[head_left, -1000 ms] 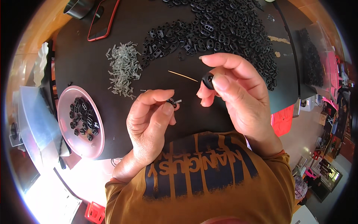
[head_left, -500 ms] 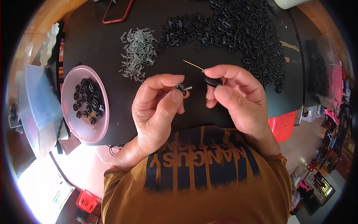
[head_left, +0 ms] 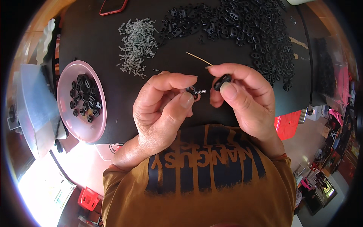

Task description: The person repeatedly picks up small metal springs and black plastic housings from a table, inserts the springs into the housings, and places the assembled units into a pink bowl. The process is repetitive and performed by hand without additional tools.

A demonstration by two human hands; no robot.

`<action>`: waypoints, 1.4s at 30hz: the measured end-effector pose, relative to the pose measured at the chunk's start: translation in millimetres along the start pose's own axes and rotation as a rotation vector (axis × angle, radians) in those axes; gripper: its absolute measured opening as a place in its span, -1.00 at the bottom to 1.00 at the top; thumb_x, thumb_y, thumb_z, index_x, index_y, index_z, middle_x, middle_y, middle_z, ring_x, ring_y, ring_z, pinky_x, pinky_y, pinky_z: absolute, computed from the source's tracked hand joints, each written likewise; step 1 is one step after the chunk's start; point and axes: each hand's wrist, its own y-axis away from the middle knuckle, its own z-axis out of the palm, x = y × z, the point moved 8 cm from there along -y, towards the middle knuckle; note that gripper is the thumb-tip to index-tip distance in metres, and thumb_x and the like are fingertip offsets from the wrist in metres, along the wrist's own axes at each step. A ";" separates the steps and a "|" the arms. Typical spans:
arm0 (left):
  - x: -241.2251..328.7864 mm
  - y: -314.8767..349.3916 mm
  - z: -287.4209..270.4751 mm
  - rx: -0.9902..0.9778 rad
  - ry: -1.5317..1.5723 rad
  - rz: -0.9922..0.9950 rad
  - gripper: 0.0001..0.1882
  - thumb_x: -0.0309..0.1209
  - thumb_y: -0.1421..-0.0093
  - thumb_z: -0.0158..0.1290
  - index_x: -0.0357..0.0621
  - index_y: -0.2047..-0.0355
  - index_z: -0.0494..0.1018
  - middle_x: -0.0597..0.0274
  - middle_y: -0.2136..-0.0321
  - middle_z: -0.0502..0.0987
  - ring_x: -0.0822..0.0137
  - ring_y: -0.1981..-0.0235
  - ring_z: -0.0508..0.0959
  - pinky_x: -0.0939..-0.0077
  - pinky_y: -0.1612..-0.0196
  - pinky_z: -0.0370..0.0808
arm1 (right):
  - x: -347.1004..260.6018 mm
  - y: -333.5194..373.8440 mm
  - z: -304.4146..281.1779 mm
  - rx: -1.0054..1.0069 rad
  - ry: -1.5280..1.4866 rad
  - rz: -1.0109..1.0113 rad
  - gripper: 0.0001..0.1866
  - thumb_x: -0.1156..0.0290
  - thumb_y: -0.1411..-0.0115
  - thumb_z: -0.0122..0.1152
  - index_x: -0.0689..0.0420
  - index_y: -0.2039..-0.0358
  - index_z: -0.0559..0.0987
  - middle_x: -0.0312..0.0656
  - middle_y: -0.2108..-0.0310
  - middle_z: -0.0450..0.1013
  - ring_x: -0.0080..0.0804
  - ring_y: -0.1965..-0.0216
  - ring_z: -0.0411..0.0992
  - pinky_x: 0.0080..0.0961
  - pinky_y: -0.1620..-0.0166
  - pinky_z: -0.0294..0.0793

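Between thumb and forefinger, my left hand (head_left: 160, 109) pinches a small black cord lock piece (head_left: 191, 90), its end toward the right carrying a metal spring (head_left: 200, 91). My right hand (head_left: 247, 100) is closed on an oval black cord lock shell (head_left: 222, 81), tilted and facing the spring. A thin wooden toothpick (head_left: 199, 58) sticks out from the same hand near the forefinger, pointing up and left. A gap separates the spring from the shell. Fingers cover part of both pieces.
On the black table (head_left: 174, 58) lie a pile of springs (head_left: 138, 43) and a large heap of black cord lock parts (head_left: 242, 26). A pink bowl (head_left: 62, 113) at left contains several black cord locks (head_left: 85, 90). A red-edged phone (head_left: 113, 5) lies at the far edge.
The spring piece in my left hand has moved right, closer to the shell. My right hand has turned the shell so its holes tilt into view. The whole view has shifted slightly.
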 end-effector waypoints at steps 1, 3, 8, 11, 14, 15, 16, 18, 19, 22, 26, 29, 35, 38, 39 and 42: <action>-0.1 0.7 0.1 -0.010 0.007 0.000 -0.77 -0.63 -0.12 -0.08 -0.26 0.18 0.36 0.31 0.41 0.39 0.66 0.52 0.36 0.83 0.47 0.33 | 0.1 0.6 0.8 -0.022 0.006 -0.002 -0.76 0.53 -0.19 -0.01 0.28 0.12 0.43 -0.27 0.39 0.41 -0.68 0.40 0.35 -0.75 0.33 0.36; -1.3 0.5 0.8 -0.020 0.018 0.001 -0.77 -0.63 -0.12 -0.08 -0.26 0.18 0.36 0.30 0.40 0.40 0.67 0.52 0.35 0.84 0.47 0.33 | 1.2 1.6 2.2 -0.061 0.018 0.000 -0.77 0.54 -0.19 -0.01 0.28 0.13 0.43 -0.27 0.40 0.41 -0.70 0.42 0.33 -0.76 0.35 0.34; -2.7 -2.4 0.8 0.015 0.036 -0.009 -0.77 -0.62 -0.13 -0.09 -0.26 0.17 0.35 0.29 0.37 0.42 0.67 0.49 0.36 0.83 0.47 0.34 | 9.4 -7.6 3.8 -0.030 -0.078 0.041 -0.79 0.56 -0.19 -0.03 0.30 0.15 0.41 -0.25 0.37 0.41 -0.67 0.39 0.35 -0.74 0.33 0.35; -5.2 -3.1 0.1 -0.002 0.084 -0.030 -0.77 -0.61 -0.14 -0.10 -0.26 0.16 0.35 0.26 0.35 0.44 0.65 0.47 0.38 0.82 0.46 0.35 | 7.8 -9.7 6.7 -0.041 -0.131 0.025 -0.79 0.57 -0.19 -0.04 0.31 0.15 0.40 -0.22 0.33 0.41 -0.62 0.34 0.38 -0.70 0.29 0.37; -4.0 -2.9 -2.2 0.103 -0.004 -0.049 -0.78 -0.51 -0.14 -0.08 -0.30 0.19 0.33 0.20 0.52 0.44 0.57 0.64 0.31 0.75 0.53 0.27 | 10.1 -10.8 6.0 0.016 -0.165 0.022 -0.79 0.57 -0.19 -0.05 0.31 0.16 0.40 -0.19 0.28 0.41 -0.56 0.28 0.40 -0.65 0.21 0.41; -4.1 -3.0 -1.3 0.102 0.006 -0.048 -0.78 -0.51 -0.14 -0.08 -0.30 0.19 0.33 0.21 0.51 0.44 0.57 0.64 0.31 0.74 0.53 0.27 | 10.4 -10.5 3.4 0.045 -0.164 0.023 -0.79 0.58 -0.19 -0.05 0.30 0.16 0.40 -0.18 0.27 0.41 -0.54 0.26 0.40 -0.63 0.18 0.42; -4.3 -3.2 -0.4 0.101 0.017 -0.047 -0.78 -0.51 -0.14 -0.08 -0.30 0.19 0.33 0.21 0.51 0.44 0.57 0.64 0.31 0.74 0.53 0.27 | 11.2 -9.7 3.0 0.034 -0.173 0.033 -0.79 0.58 -0.18 -0.05 0.30 0.16 0.40 -0.18 0.26 0.41 -0.54 0.25 0.40 -0.62 0.16 0.42; -4.9 -3.1 0.6 0.106 0.029 -0.056 -0.78 -0.51 -0.14 -0.07 -0.30 0.19 0.33 0.21 0.51 0.44 0.57 0.64 0.30 0.74 0.53 0.27 | 12.8 -7.6 1.7 0.014 -0.192 0.052 -0.80 0.59 -0.18 -0.05 0.29 0.16 0.40 -0.17 0.24 0.40 -0.54 0.23 0.39 -0.60 0.11 0.43; -5.0 -2.6 0.8 0.112 0.031 -0.065 -0.78 -0.50 -0.14 -0.07 -0.30 0.19 0.33 0.21 0.51 0.44 0.57 0.64 0.30 0.74 0.54 0.26 | 11.9 -7.3 1.3 0.002 -0.188 0.052 -0.80 0.59 -0.18 -0.06 0.29 0.16 0.40 -0.17 0.23 0.40 -0.54 0.22 0.39 -0.60 0.11 0.43; -5.8 -1.6 0.5 0.125 0.027 -0.086 -0.78 -0.50 -0.14 -0.07 -0.30 0.19 0.33 0.21 0.52 0.44 0.57 0.64 0.30 0.74 0.54 0.26 | 10.5 -6.8 0.6 -0.020 -0.183 0.048 -0.80 0.60 -0.18 -0.06 0.29 0.16 0.40 -0.17 0.23 0.40 -0.55 0.19 0.38 -0.60 0.11 0.43; -5.3 -2.5 -1.1 0.101 -0.003 -0.043 -0.78 -0.51 -0.14 -0.08 -0.30 0.18 0.33 0.20 0.51 0.44 0.57 0.64 0.30 0.75 0.53 0.26 | 11.5 -5.2 4.6 -0.020 -0.180 0.070 -0.80 0.60 -0.17 -0.05 0.29 0.17 0.40 -0.20 0.25 0.39 -0.58 0.20 0.38 -0.61 0.11 0.43; -3.9 -2.0 -3.6 0.087 -0.042 -0.032 -0.78 -0.51 -0.15 -0.09 -0.31 0.18 0.33 0.21 0.50 0.43 0.57 0.63 0.30 0.75 0.53 0.27 | 11.1 -4.1 5.9 -0.021 -0.111 0.087 -0.79 0.61 -0.16 -0.04 0.30 0.17 0.41 -0.24 0.28 0.38 -0.61 0.23 0.37 -0.64 0.14 0.43; -3.8 -2.8 -6.0 0.134 -0.055 -0.032 -0.78 -0.50 -0.16 -0.09 -0.31 0.18 0.33 0.23 0.49 0.42 0.58 0.61 0.31 0.75 0.52 0.27 | 13.0 -2.6 5.9 -0.024 0.003 0.086 -0.78 0.64 -0.14 -0.02 0.30 0.18 0.43 -0.30 0.35 0.36 -0.75 0.37 0.29 -0.77 0.36 0.29; -5.6 -2.7 -6.2 0.124 -0.059 -0.058 -0.78 -0.51 -0.15 -0.08 -0.30 0.17 0.33 0.25 0.49 0.42 0.59 0.61 0.31 0.75 0.52 0.27 | 8.7 -5.1 6.9 -0.037 0.121 0.025 -0.77 0.64 -0.12 0.00 0.30 0.18 0.45 -0.32 0.39 0.33 -0.77 0.44 0.23 -0.79 0.43 0.20; -5.9 -2.7 -6.2 0.115 -0.053 -0.059 -0.78 -0.51 -0.15 -0.08 -0.30 0.17 0.33 0.26 0.49 0.42 0.59 0.61 0.31 0.75 0.52 0.27 | 6.6 -6.6 7.3 -0.041 0.161 -0.003 -0.77 0.64 -0.11 0.01 0.30 0.18 0.45 -0.32 0.41 0.32 -0.77 0.45 0.22 -0.79 0.44 0.19; -6.6 -2.6 -6.1 0.088 -0.022 -0.056 -0.77 -0.55 -0.14 -0.07 -0.29 0.16 0.33 0.32 0.49 0.40 0.63 0.60 0.30 0.79 0.52 0.27 | 1.0 -10.1 8.2 -0.051 0.255 -0.068 -0.76 0.63 -0.11 0.02 0.29 0.16 0.46 -0.31 0.40 0.31 -0.73 0.44 0.22 -0.77 0.41 0.22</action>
